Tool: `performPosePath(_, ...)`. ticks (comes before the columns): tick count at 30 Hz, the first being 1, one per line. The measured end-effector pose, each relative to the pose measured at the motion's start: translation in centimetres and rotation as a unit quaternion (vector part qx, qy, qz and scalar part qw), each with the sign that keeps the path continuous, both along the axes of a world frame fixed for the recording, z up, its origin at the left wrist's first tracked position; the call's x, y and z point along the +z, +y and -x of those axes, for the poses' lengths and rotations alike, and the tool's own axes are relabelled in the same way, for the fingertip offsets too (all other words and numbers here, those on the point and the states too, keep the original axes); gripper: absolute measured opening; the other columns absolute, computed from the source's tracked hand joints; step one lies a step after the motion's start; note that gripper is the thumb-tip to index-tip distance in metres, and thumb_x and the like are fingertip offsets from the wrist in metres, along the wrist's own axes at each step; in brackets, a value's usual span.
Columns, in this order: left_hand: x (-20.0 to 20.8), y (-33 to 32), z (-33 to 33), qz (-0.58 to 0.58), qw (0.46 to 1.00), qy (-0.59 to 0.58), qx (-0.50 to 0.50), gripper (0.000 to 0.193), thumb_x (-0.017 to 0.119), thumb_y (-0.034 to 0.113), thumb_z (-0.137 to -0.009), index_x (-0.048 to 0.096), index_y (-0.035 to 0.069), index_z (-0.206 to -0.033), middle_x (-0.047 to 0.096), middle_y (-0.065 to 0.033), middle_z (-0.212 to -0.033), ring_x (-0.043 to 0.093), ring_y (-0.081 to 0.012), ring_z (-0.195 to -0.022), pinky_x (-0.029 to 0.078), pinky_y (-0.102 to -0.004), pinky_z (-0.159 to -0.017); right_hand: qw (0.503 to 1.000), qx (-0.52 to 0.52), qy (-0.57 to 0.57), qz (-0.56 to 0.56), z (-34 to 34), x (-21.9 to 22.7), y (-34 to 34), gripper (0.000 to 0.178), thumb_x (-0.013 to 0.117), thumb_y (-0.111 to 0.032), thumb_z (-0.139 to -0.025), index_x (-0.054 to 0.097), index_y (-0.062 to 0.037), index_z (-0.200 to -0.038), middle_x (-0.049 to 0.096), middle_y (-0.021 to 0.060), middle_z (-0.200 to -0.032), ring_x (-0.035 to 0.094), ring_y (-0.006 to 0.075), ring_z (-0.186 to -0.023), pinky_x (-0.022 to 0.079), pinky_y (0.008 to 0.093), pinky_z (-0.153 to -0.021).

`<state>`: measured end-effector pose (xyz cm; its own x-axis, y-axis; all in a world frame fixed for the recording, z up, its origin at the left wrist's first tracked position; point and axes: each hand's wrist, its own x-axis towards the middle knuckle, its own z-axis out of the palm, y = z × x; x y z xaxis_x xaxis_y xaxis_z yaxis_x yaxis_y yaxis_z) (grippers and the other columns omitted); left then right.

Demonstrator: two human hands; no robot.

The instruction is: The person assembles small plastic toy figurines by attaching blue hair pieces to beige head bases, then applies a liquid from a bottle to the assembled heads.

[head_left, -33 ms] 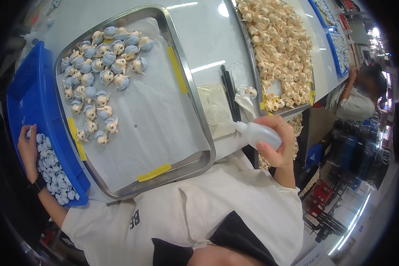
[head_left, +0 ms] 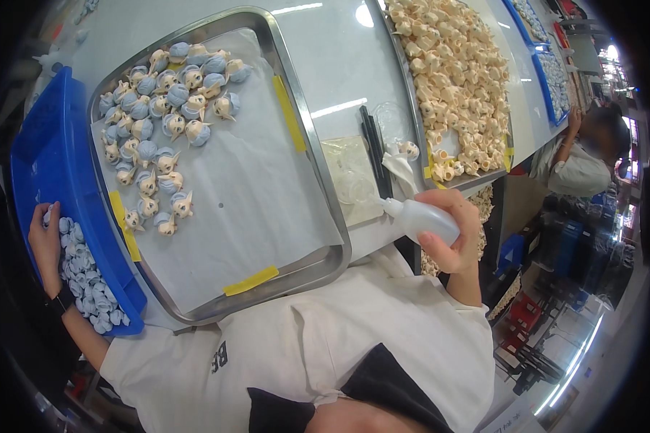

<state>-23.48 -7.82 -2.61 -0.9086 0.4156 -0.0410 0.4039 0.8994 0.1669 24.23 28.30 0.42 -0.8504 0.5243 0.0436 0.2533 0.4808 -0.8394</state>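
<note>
My right hand (head_left: pixel 458 231) is wrapped round a translucent white squeeze bottle (head_left: pixel 422 219), its nozzle tilted up toward the left above a pale square pad (head_left: pixel 350 173). At the far left, my left hand (head_left: pixel 45 242) reaches into a blue plastic bin (head_left: pixel 50 144) and pinches a small light-blue doll hair piece (head_left: pixel 48 215). Beside those fingers lies a heap of similar hair pieces (head_left: pixel 87 278). Between my hands, a metal tray (head_left: pixel 289 54) lined with white paper holds several doll heads (head_left: pixel 173 126) with blue hair, gathered at its far left.
Another metal tray (head_left: pixel 404 68), back right, is heaped with bare doll heads (head_left: pixel 455 86). Dark sticks (head_left: pixel 373 144), a crumpled white cloth (head_left: pixel 399 167) and one loose head (head_left: pixel 409 150) lie between the trays. Further right are blue bins (head_left: pixel 552 83) and a person (head_left: pixel 581 162) at the table.
</note>
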Motion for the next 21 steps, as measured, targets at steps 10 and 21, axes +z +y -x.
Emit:
performPosePath(10, -0.3, -0.1, -0.1, -0.006, 1.000, 0.009, -0.016, 0.033, 0.058, 0.032, -0.087, 0.059, 0.000, -0.094, 0.063, -0.0123, -0.088, 0.058, -0.0187, -0.083, 0.043, -0.0288, -0.075, 0.999, 0.029, -0.018, -0.038, 0.5, 0.8, 0.0, 0.034, 0.065, -0.012, -0.065, 0.058, 0.0042, -0.095, 0.064, 0.0153, -0.084, 0.063, 0.0254, -0.064, 0.048, 0.0299, -0.057)
performPosePath(21, 0.1, 0.4, -0.5, 0.017, 1.000, 0.020, 0.011, 0.032, 0.060, 0.033, -0.085, 0.062, 0.003, -0.096, 0.064, -0.0112, -0.090, 0.060, -0.0194, -0.085, 0.045, -0.0293, -0.078, 0.997, 0.049, -0.023, -0.055, 0.7, 1.0, 0.1, 0.035, 0.065, -0.012, -0.066, 0.058, 0.0047, -0.096, 0.064, 0.0171, -0.085, 0.063, 0.0273, -0.065, 0.049, 0.0312, -0.059)
